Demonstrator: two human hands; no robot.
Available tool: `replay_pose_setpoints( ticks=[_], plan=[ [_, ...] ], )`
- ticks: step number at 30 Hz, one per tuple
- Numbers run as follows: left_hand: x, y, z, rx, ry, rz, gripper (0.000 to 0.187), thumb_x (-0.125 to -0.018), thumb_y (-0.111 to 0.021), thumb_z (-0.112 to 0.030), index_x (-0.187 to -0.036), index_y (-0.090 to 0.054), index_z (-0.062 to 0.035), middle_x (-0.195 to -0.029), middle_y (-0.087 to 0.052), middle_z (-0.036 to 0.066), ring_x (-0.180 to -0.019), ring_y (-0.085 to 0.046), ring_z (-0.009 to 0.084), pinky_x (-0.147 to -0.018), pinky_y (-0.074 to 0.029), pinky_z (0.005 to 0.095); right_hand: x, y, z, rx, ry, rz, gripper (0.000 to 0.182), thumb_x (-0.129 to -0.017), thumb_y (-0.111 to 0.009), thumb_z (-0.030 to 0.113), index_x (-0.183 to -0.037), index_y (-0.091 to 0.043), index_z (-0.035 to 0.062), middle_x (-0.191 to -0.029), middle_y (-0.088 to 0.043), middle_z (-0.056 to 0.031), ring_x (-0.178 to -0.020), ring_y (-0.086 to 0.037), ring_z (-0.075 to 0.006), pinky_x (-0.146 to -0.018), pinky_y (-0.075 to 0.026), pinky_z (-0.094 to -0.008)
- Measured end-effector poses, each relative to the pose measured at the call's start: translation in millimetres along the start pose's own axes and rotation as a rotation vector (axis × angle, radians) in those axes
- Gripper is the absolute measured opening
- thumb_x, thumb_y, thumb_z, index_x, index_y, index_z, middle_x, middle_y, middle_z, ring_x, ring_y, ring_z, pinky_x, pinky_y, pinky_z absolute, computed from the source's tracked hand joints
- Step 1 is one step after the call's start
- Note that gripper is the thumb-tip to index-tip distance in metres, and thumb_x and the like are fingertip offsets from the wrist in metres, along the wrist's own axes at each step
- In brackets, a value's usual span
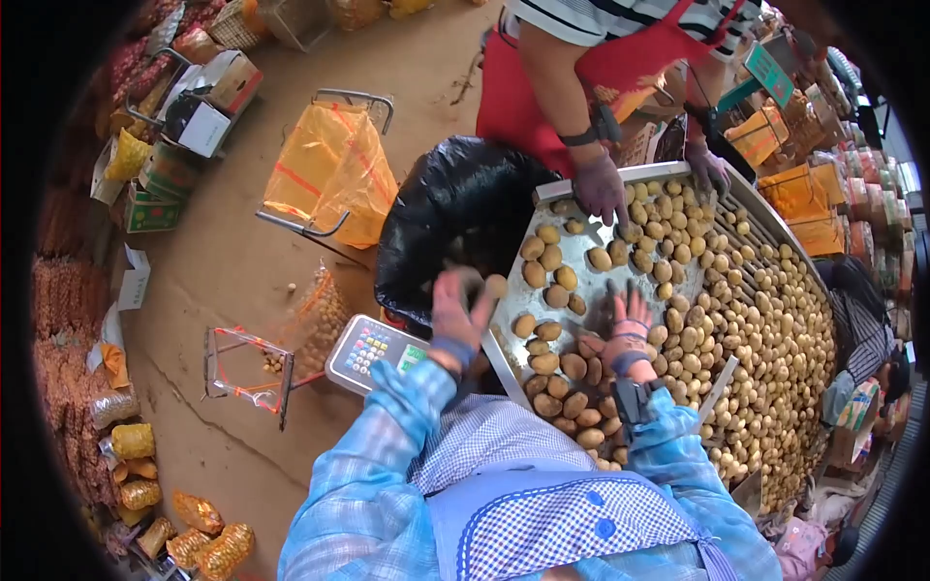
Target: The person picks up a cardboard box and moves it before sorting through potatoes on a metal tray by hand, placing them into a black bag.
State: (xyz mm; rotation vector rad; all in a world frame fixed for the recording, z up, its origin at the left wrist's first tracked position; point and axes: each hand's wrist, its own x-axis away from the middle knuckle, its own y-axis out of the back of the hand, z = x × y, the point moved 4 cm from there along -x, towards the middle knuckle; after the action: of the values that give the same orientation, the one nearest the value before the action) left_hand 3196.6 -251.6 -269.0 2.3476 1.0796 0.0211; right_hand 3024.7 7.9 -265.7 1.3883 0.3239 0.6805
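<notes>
My left hand (459,312) is over the tray's left edge, beside a black plastic bag (441,208). Its fingers look spread, slightly blurred by motion, and a potato (496,286) shows right at the tip of one digit. My right hand (628,327) lies on the metal tray (591,276) with its fingers apart, among loose potatoes (573,367). Both hands wear thin, dirt-stained gloves. Across the tray, another person's gloved hands (601,189) reach in among the potatoes.
A large heap of potatoes (765,349) covers the sloping right side. A scale (373,353) stands left of my arm. Farther left are an orange mesh bag on a frame (334,174), a small red frame (247,366) and a net bag of produce (320,320). Filled sacks (68,358) line the left wall.
</notes>
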Motion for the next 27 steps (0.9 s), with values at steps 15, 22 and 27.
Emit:
replay_pose_setpoints(
  ticks=[15,22,27],
  plan=[
    [-68.7,60.3,94.5,-0.180,0.486,0.472,0.035,-0.090,-0.066,-0.024,-0.119,-0.059,-0.0071,-0.102,-0.069,0.010,-0.095,-0.065,0.0208,-0.084,-0.049,0.0309,-32.5,-16.9,-26.0,-0.204,0.129,0.025,0.076,-0.083,-0.065,0.040,-0.142,-0.037,0.0009,-0.151,-0.031,-0.0231,-0.138,-0.030,-0.0430,-0.115,-0.022,-0.0511],
    [-128.5,17.3,105.0,-0.742,0.514,1.009,0.049,-0.091,-0.055,-0.044,-0.125,-0.059,-0.0088,-0.127,-0.060,0.018,-0.122,-0.054,0.0335,-0.101,-0.043,0.0417,-116.9,-42.0,-31.0,-0.102,0.191,-0.386,0.066,-0.080,-0.068,0.025,-0.136,-0.041,0.0017,-0.135,-0.047,-0.0244,-0.124,-0.044,-0.0438,-0.106,-0.035,-0.0522],
    [-137.6,-84.6,167.7,-0.806,0.432,1.195,0.032,-0.087,-0.052,-0.017,-0.110,-0.070,-0.0037,-0.122,-0.063,0.021,-0.116,-0.060,0.0343,-0.097,-0.049,0.0457,-112.8,-40.7,-21.3,-0.165,0.151,-0.428,0.055,-0.081,-0.065,0.019,-0.131,-0.046,0.0054,-0.133,-0.048,-0.0221,-0.124,-0.044,-0.0448,-0.106,-0.034,-0.0518]
  ],
)
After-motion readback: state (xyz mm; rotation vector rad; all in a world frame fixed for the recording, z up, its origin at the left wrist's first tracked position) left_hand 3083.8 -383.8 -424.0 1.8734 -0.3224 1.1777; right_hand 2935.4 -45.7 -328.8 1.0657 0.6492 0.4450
